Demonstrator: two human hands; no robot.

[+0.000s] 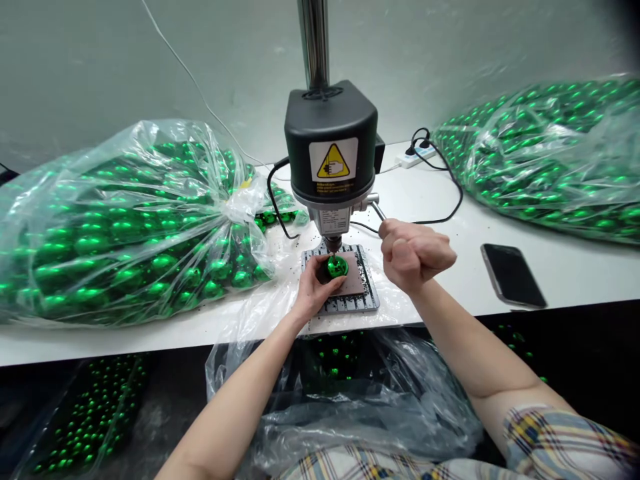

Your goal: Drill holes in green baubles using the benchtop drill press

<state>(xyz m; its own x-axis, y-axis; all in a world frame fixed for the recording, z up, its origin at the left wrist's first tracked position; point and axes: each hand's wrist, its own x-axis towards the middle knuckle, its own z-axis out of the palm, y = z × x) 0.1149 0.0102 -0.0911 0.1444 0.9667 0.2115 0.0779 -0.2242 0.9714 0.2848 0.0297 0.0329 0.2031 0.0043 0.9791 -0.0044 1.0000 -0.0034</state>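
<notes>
A black drill press (330, 143) with a yellow warning label stands in the middle of the table. Under its chuck, my left hand (316, 287) grips a shiny green ball (338, 267) between thumb and fingers, on a pinkish pad (356, 275). The drill tip meets the top of the ball; whether it has gone in I cannot tell. Dark shavings lie about the grooved metal base (371, 303). To the right, my right hand (416, 253) is closed in a fist around the press's lever handle (379, 211), whose outer end the fingers hide.
Clear plastic bags of green balls lie at the left (130, 233) and at the right (550, 160). A phone (513, 275) rests near the table's front edge. Behind is a power strip (416, 156) with black cables. Below the edge hangs an open plastic bag (370, 413) with more green balls.
</notes>
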